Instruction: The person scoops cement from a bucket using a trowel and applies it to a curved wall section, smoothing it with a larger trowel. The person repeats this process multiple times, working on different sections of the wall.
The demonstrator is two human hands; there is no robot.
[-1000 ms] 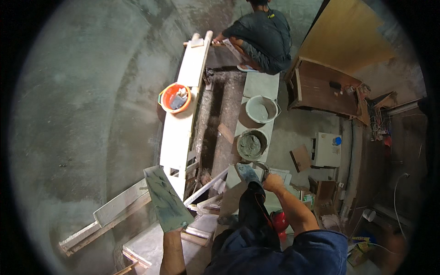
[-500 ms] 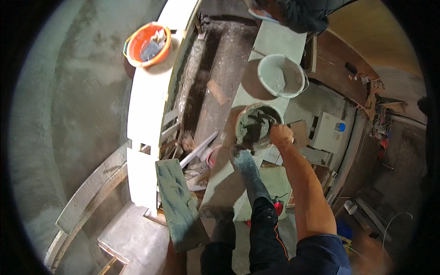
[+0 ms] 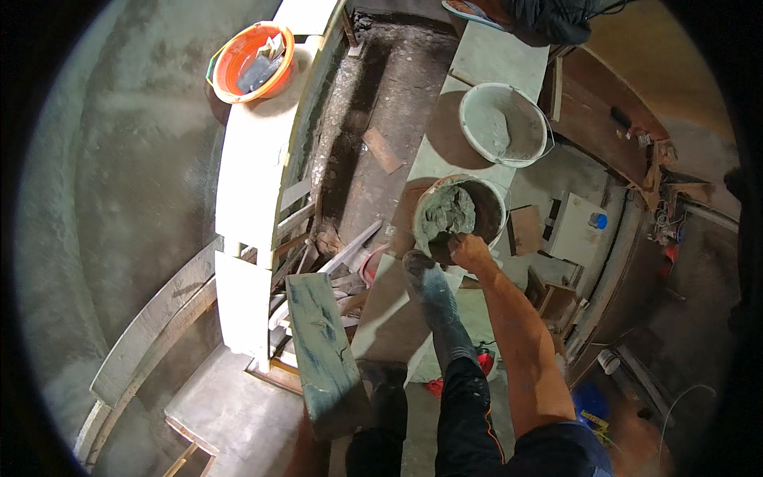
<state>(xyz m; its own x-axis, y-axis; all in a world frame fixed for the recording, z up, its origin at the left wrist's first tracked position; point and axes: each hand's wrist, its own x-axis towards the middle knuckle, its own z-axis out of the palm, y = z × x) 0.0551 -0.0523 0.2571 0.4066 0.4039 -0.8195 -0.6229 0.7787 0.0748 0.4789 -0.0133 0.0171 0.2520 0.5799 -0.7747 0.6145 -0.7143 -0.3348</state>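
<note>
My right hand (image 3: 470, 253) is closed at the near rim of a bucket (image 3: 502, 208), gripping a trowel whose blade is mostly hidden by mortar. A thick grey lump of mortar (image 3: 450, 211) lies just beyond the fist, inside the bucket. On my left, a long rectangular plasterer's hawk (image 3: 324, 346), smeared grey-green, is held up at a tilt over the planks. My left forearm (image 3: 308, 449) runs under it; the hand itself is hidden beneath the board. My booted foot (image 3: 425, 282) stands beside the bucket on the pale plank.
A second pale bucket (image 3: 502, 126) with grey residue stands farther along the plank (image 3: 477, 60). An orange bucket (image 3: 254, 63) holding tools sits on the white ledge (image 3: 253, 175) at left. Scrap wood (image 3: 342, 258) fills the gap between. Another person's foot (image 3: 477, 12) shows at the top.
My right hand has moved slightly left and toward me along the bucket rim, and a mortar lump now shows heaped beyond it. The hawk has shifted a little to the right.
</note>
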